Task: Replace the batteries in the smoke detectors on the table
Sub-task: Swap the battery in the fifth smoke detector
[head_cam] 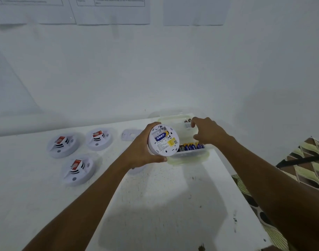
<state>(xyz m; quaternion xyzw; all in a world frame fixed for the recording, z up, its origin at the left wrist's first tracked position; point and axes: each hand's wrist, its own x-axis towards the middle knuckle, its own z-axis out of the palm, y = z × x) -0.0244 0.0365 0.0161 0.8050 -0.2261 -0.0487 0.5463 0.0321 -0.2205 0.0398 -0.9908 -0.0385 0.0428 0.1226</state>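
Observation:
My left hand [142, 147] grips a round white smoke detector [163, 140], held on edge with its back toward me. One blue and yellow battery sits in its open compartment. Just behind it stands a clear plastic box [194, 153] holding several blue and dark batteries [190, 146]. My right hand [207, 132] hovers over the box with its fingers curled near the far compartment; whether it holds anything is hidden. Three more white smoke detectors with red stickers lie on the table: [61, 144], [99, 138], [78, 169].
A white cover plate [130, 134] lies on the white table [155, 205] behind my left hand. The table's right edge drops to a patterned floor [303, 171]. A white wall with paper sheets [111, 9] stands behind.

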